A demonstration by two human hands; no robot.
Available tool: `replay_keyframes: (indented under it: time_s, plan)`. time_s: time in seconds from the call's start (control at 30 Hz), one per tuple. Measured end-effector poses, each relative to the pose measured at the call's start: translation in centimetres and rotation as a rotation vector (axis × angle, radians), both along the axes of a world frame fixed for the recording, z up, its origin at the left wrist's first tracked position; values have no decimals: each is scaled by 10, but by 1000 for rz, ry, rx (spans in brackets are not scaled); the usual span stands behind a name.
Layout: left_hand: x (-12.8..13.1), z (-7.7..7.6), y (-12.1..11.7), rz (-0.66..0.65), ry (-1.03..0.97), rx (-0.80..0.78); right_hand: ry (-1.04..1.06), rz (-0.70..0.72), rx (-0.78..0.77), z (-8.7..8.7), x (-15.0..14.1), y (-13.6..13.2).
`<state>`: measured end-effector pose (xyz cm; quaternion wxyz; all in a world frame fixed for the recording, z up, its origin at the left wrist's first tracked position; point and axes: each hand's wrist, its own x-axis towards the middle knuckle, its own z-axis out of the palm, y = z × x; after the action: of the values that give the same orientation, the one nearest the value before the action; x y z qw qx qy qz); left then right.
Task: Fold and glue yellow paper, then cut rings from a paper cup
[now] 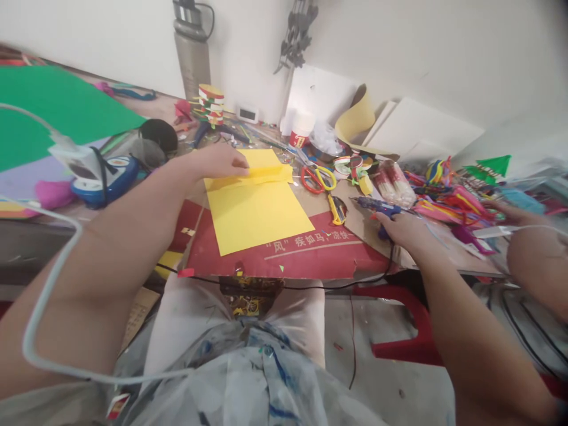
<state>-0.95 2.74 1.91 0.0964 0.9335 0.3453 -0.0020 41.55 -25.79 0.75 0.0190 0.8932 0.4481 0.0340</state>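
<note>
A yellow sheet of paper [257, 210] lies on a red and brown cardboard [310, 251] on the table, its far edge folded over. My left hand [224, 161] presses flat on that fold at the sheet's far left corner, fingers together and stretched out. My right hand [402, 228] is closed around the handle of a blue glue gun [377, 205], whose nozzle points left toward the sheet. The gun's black cord runs down over the cardboard's front edge.
Red and yellow scissors [317, 177], a yellow box cutter [336, 210], glue sticks [394, 183] and coloured scraps crowd the right. Another person's arm [532, 248] reaches in at far right. A green sheet [53, 112], tape dispenser [106, 177] and steel bottle [191, 53] stand left and behind.
</note>
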Motion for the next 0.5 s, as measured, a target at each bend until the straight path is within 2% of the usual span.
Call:
replay_keyframes:
  time_s: [0.07,0.13,0.2,0.27,0.33,0.4,0.5]
  plan:
    - [0,3,-5,1,14,-19,-94,-41,-79,7,-13,2]
    - [1,6,-9,-4,24,-21,-127,-25,-37,16,-33,6]
    - [1,7,-11,-20,27,-6,-93,164,164,23,-59,16]
    - [1,6,-13,-43,19,10,24,456,367,27,-87,36]
    - [1,5,-14,-60,12,12,143,696,475,26,-114,64]
    - [-1,4,-15,-70,14,-1,223,832,506,20,-137,97]
    - [-2,4,-18,-71,19,-29,269,942,361,4,-161,139]
